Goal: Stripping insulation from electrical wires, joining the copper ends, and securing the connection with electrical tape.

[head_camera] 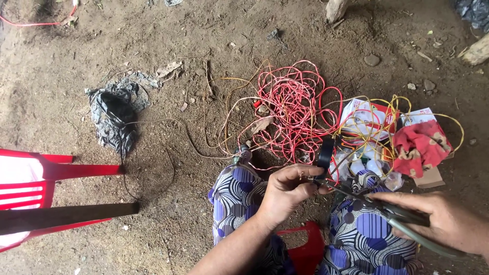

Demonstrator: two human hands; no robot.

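Just below the red wire tangle (pixel 290 109), the left hand (pixel 288 191) is curling its fingers closed, pinching a wire end; the right hand (pixel 440 216) is gripping green-handled pliers (pixel 379 206) whose tip is meeting that wire.

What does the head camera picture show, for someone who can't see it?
A seated person's right hand grips green-handled pliers while the left hand pinches wire at their tip, above a red wire tangle on the dirt ground.
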